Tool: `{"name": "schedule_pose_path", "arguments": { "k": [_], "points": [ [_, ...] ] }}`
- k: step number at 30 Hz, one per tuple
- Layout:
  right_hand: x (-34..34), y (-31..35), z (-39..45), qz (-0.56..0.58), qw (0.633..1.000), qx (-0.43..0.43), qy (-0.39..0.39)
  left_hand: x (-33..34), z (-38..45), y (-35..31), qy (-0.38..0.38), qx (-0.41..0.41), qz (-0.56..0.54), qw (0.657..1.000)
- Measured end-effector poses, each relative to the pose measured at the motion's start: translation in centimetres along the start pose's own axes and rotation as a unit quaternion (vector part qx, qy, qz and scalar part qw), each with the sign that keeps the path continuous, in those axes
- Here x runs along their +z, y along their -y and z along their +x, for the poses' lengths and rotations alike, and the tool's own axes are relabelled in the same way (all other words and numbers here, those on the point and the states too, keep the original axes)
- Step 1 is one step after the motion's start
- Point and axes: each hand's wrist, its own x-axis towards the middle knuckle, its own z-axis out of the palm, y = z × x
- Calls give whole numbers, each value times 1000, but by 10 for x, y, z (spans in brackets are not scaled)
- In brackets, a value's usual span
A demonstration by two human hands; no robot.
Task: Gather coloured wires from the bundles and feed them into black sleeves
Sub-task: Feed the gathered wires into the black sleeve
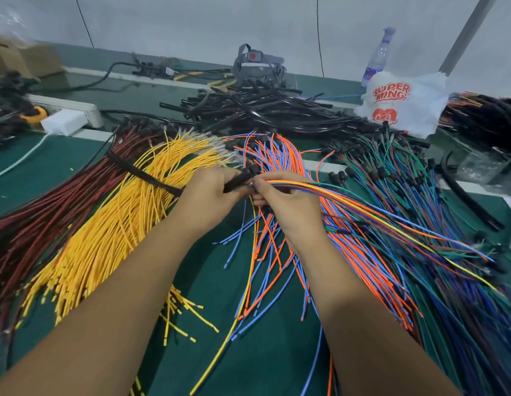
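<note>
My left hand [210, 197] grips a black sleeve [140, 172] that trails back left over the yellow wire bundle [120, 224]. My right hand [285, 201] pinches a gathered bunch of coloured wires [363, 208] at the sleeve's mouth; the bunch fans out to the right. Under my hands lies the orange and blue wire bundle [277, 252]. A dark red bundle [48, 218] lies far left, a green and blue bundle [397, 181] right. A pile of black sleeves [263, 110] sits behind.
A white plastic bag [397, 101] and a water bottle [377, 57] stand at the back right. A white power strip [68, 112] and cardboard boxes [20, 61] are at the back left. A loose black tube [468, 195] lies at the right on the green table [263, 352].
</note>
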Motion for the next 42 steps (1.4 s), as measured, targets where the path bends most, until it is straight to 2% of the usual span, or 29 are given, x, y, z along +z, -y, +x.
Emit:
{"name": "schedule_pose_path", "arguments": {
  "k": [7,11,21,28,35,42],
  "points": [
    [-7,2,2,125,991,-2,-49,-13,4,12,35,78,55,995],
    [-7,3,1,151,988,-1,-40,-12,3,16,53,66,102,991],
    [-6,3,0,151,988,4,-6,-10,-1,12,68,57,119,989],
    [-4,-1,1,97,995,-9,-13,-8,-2,10,65,28,98,993],
    [-7,-4,1,18,1000,-10,-1,-10,0,13,76,46,158,983],
    [-10,-2,2,55,997,1,59,-12,0,13,60,85,141,984]
  ]
}}
